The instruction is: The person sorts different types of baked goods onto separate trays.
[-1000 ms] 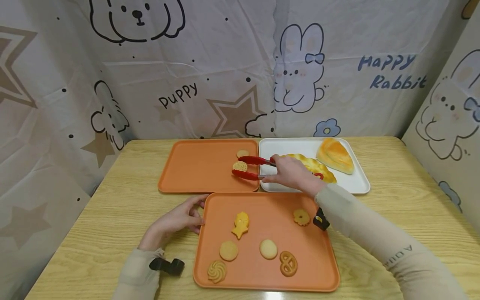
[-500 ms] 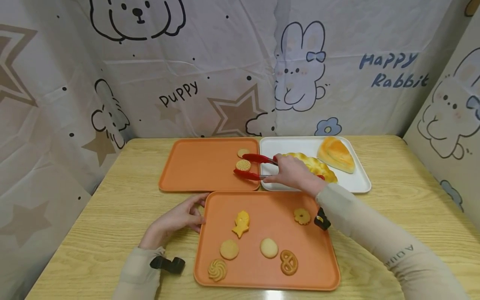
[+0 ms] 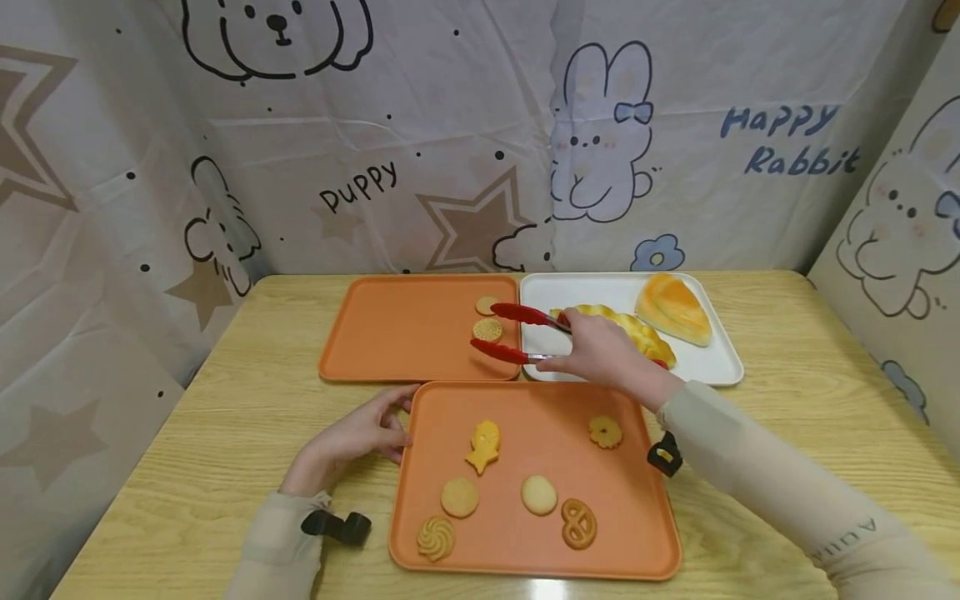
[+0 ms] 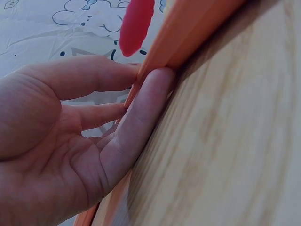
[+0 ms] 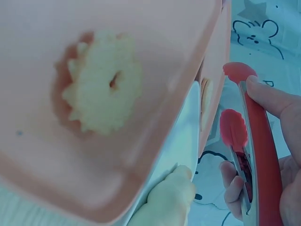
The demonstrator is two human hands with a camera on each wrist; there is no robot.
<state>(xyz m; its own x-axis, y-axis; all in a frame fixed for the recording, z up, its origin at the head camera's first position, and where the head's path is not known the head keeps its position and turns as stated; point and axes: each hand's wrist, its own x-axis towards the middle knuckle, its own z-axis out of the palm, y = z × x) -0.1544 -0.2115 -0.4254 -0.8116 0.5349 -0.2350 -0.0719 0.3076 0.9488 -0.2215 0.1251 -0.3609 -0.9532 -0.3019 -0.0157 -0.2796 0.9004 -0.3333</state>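
Observation:
My right hand (image 3: 603, 348) grips red-tipped tongs (image 3: 517, 315) above the seam between the far orange tray (image 3: 401, 329) and the white tray (image 3: 708, 362). The tongs' tips are spread apart. Close to their ends, a round dotted cookie (image 3: 487, 331) lies on the far orange tray, with a plain round cookie (image 3: 486, 306) just behind it. With thumb and fingers, my left hand (image 3: 360, 432) holds the left rim of the near orange tray (image 3: 540, 562). The left wrist view shows the thumb and fingertips (image 4: 157, 80) on that rim.
On the near tray lie a fish-shaped cookie (image 3: 483, 446), a pretzel (image 3: 578, 523), a flower-shaped cookie (image 3: 605, 432), a swirl cookie (image 3: 436, 537) and two round ones. A braided loaf (image 3: 637, 333) and a wedge-shaped bread (image 3: 673, 308) sit on the white tray. Patterned cloth hangs behind.
The tongs have spread and drawn back to the right, leaving the dotted cookie on the far orange tray. That cookie shifted slightly right at first. My left hand stays put.

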